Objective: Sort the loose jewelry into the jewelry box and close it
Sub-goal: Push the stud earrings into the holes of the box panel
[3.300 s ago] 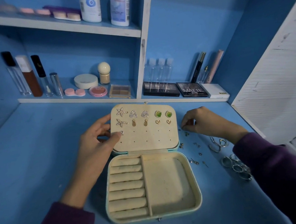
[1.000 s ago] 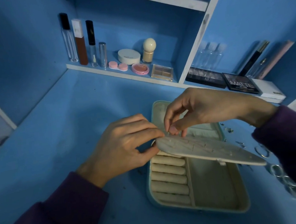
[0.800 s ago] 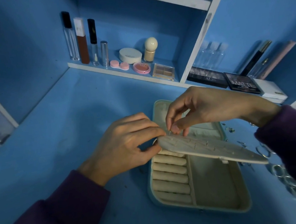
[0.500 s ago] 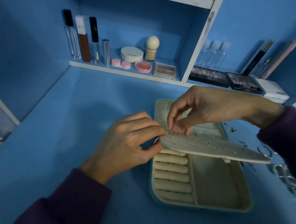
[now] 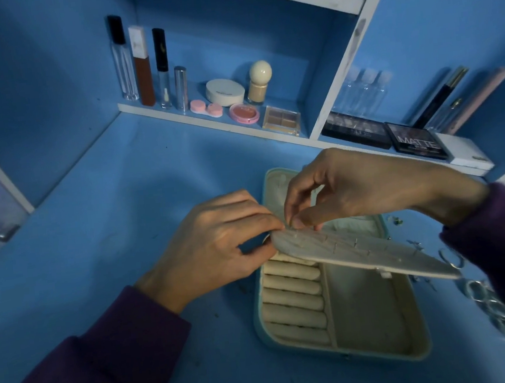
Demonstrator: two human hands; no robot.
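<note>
Jewelry box: lies open on the table, nearest the viewer. Its ring rolls and the open compartment are bare.

Earring panel: three seconds ago it stood upright against the lid with the earring fronts facing out. It is now folded down over the base, back face up, with posts poking through. Over the last second it has barely shifted. Judgement: one earring has gone in, and its post is being secured from behind.

Left hand: fingers lie over the panel's left corner with the thumb beneath, pinching and steadying it.

Right hand: it has come over from the loose pieces. Thumb and forefinger are pressed together on an earring post at that same corner, and the other fingers are curled. Whether they hold a backing is too small to tell.

Loose rings and small earrings: unsorted on the table to the right of the box. Sorting is early, and the box is far from closing.

Beyond: a shelf with cosmetics.
</note>
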